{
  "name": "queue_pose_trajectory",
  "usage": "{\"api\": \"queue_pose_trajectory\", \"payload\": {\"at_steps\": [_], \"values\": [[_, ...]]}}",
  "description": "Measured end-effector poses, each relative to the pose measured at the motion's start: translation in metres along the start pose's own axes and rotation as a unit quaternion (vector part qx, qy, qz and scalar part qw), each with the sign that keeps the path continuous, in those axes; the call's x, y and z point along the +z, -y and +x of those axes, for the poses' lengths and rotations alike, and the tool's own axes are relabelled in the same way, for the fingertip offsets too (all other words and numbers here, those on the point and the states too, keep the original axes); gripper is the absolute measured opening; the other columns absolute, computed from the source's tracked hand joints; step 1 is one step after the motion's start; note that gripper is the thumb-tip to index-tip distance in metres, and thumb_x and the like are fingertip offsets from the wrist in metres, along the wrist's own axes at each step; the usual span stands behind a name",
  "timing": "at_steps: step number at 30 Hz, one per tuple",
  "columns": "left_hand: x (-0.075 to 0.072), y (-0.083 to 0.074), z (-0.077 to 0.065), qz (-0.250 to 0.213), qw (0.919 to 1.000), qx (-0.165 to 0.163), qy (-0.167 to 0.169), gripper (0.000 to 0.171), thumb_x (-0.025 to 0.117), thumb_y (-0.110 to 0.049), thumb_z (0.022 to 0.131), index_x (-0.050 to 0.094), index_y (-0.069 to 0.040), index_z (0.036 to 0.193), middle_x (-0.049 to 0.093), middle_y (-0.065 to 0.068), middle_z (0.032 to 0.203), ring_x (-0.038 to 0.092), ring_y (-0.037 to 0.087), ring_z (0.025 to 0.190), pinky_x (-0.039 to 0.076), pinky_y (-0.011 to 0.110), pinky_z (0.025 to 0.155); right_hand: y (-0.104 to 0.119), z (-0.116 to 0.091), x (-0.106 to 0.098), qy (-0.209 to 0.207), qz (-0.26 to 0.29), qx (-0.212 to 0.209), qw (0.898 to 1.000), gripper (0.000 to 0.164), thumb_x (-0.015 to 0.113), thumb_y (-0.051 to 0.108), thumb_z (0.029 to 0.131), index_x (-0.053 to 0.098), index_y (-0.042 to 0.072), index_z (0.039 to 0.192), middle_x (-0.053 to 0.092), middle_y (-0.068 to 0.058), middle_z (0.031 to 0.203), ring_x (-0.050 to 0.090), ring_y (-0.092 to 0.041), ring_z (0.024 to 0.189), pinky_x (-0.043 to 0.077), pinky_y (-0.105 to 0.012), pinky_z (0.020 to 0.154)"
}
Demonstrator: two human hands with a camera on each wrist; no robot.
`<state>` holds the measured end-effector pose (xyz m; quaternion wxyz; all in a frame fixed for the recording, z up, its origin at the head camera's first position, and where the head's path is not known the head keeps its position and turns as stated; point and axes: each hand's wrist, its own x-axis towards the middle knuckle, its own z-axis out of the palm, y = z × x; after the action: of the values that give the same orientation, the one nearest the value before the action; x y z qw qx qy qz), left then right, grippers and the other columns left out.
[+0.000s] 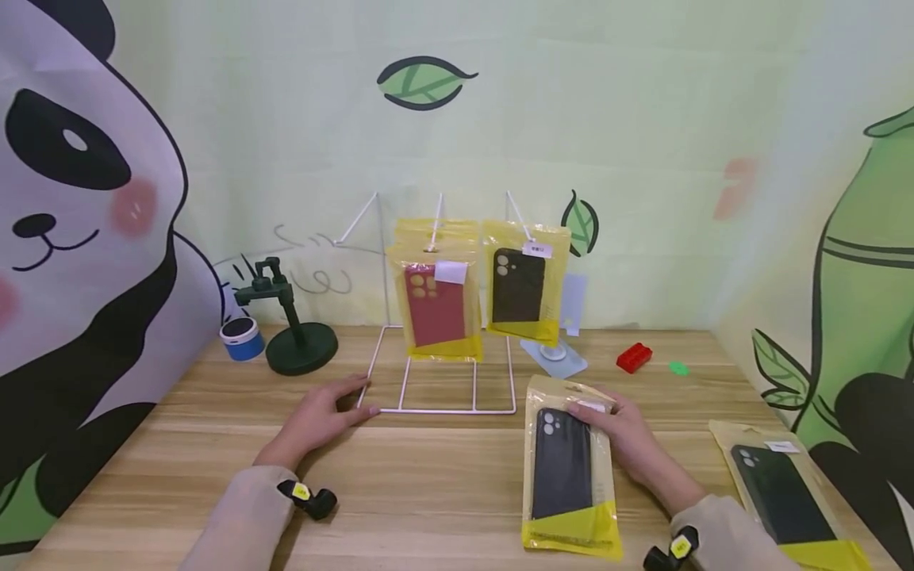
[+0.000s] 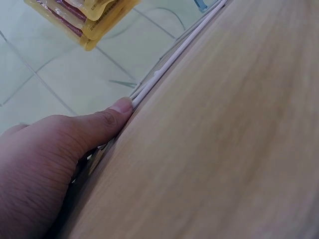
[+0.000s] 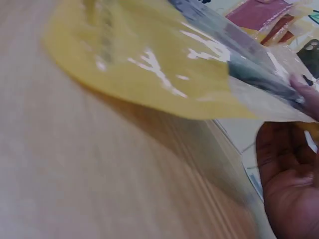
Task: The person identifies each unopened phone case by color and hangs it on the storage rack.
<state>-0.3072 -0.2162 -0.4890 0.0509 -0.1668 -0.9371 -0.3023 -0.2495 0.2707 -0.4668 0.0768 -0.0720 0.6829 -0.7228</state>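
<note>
At left, the left hand [image 1: 312, 424] rests at the near left corner of a white wire rack [image 1: 443, 411], its thumb on the near bar; whether its fingers pinch the wire I cannot tell; at centre, a clear-and-yellow plastic pouch with a red phone case [image 1: 435, 309] hangs from the middle of 3 sloping prongs [image 1: 519, 214]; right of it, a similar pouch with a black phone case [image 1: 519, 289] hangs from the right prong; near and slightly right of that lies the key relation: a clear-and-yellow pouch with a dark phone case [image 1: 564, 468], its long axis running near to far, its far end toward the rack; the right hand [image 1: 627, 432] grips its far right edge, thumb in front, and is the nearer of the 2 to the right prong; farther right lies 1 more dark-case pouch [image 1: 781, 492].
</note>
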Motion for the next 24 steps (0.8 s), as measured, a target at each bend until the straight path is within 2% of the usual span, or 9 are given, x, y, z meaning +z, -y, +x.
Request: {"api": "queue_pose_trajectory", "payload": {"at_steps": [4, 6, 8, 11, 15, 17, 20, 24], "values": [[0.000, 0.000, -0.001, 0.000, 1.0000, 0.007, -0.006, 0.067, 0.071, -0.055, 0.089, 0.060, -0.017, 0.142, 0.052, 0.007, 0.149, 0.046, 0.034, 0.139, 0.035, 0.057, 0.113, 0.006, -0.001, 0.002, -0.016, 0.094, 0.022, 0.995, 0.012, 0.064, 0.018, 0.100, 0.064, 0.012, 0.111, 0.076, -0.007, 0.098, 0.075, -0.025, 0.086, 0.061, -0.043, 0.075], [0.002, 0.001, -0.001, 0.002, 0.9999, 0.012, -0.009, 0.068, 0.071, -0.057, 0.088, 0.060, -0.017, 0.142, 0.053, 0.007, 0.148, 0.046, 0.034, 0.138, 0.035, 0.057, 0.113, 0.011, -0.003, 0.005, -0.019, 0.127, 0.020, 0.992, 0.010, 0.061, 0.020, 0.102, 0.064, 0.015, 0.110, 0.076, -0.007, 0.100, 0.075, -0.024, 0.088, 0.061, -0.043, 0.076], [0.003, 0.001, 0.000, 0.001, 0.9999, 0.011, -0.010, 0.068, 0.071, -0.058, 0.088, 0.060, -0.017, 0.142, 0.054, 0.007, 0.148, 0.047, 0.033, 0.138, 0.036, 0.057, 0.113, 0.020, -0.005, 0.007, -0.015, 0.137, 0.003, 0.990, 0.011, 0.057, 0.021, 0.104, 0.067, 0.017, 0.109, 0.076, -0.006, 0.101, 0.075, -0.023, 0.087, 0.061, -0.042, 0.075], [0.006, 0.000, 0.000, -0.001, 0.9999, 0.005, -0.009, 0.069, 0.070, -0.059, 0.088, 0.061, -0.017, 0.141, 0.053, 0.007, 0.148, 0.046, 0.034, 0.138, 0.035, 0.057, 0.112, 0.043, -0.008, 0.013, 0.004, 0.128, -0.054, 0.990, 0.019, 0.053, 0.019, 0.106, 0.071, 0.019, 0.102, 0.075, -0.002, 0.097, 0.074, -0.018, 0.084, 0.062, -0.037, 0.073], [0.007, -0.001, -0.001, -0.008, 1.0000, 0.001, -0.005, 0.069, 0.071, -0.058, 0.087, 0.061, -0.016, 0.141, 0.053, 0.009, 0.148, 0.046, 0.035, 0.138, 0.034, 0.058, 0.113, 0.089, -0.015, 0.028, 0.015, 0.052, -0.168, 0.984, 0.026, 0.052, 0.012, 0.106, 0.074, 0.015, 0.093, 0.075, 0.001, 0.089, 0.072, -0.011, 0.078, 0.061, -0.029, 0.069], [0.007, -0.001, -0.001, -0.012, 0.9999, 0.003, -0.003, 0.069, 0.071, -0.058, 0.088, 0.061, -0.015, 0.141, 0.053, 0.010, 0.149, 0.045, 0.036, 0.139, 0.034, 0.059, 0.113, 0.116, -0.017, 0.038, -0.004, 0.017, -0.220, 0.975, 0.025, 0.054, 0.006, 0.104, 0.075, 0.012, 0.091, 0.075, -0.001, 0.087, 0.071, -0.011, 0.076, 0.060, -0.028, 0.066], [0.005, 0.001, -0.001, -0.012, 0.9999, -0.002, -0.004, 0.069, 0.071, -0.058, 0.088, 0.060, -0.017, 0.142, 0.053, 0.008, 0.149, 0.045, 0.035, 0.139, 0.034, 0.058, 0.113, 0.158, -0.020, 0.055, -0.050, -0.014, -0.269, 0.962, 0.019, 0.059, 0.006, 0.101, 0.076, 0.007, 0.092, 0.076, -0.004, 0.086, 0.072, -0.015, 0.074, 0.060, -0.029, 0.064], [0.002, 0.000, 0.001, -0.006, 0.9999, -0.007, -0.007, 0.067, 0.071, -0.057, 0.088, 0.060, -0.019, 0.142, 0.053, 0.007, 0.149, 0.045, 0.034, 0.139, 0.034, 0.058, 0.113, 0.202, -0.022, 0.077, -0.096, 0.003, -0.313, 0.945, 0.019, 0.063, 0.015, 0.101, 0.075, 0.001, 0.097, 0.075, -0.008, 0.087, 0.071, -0.018, 0.075, 0.060, -0.028, 0.067]]}}
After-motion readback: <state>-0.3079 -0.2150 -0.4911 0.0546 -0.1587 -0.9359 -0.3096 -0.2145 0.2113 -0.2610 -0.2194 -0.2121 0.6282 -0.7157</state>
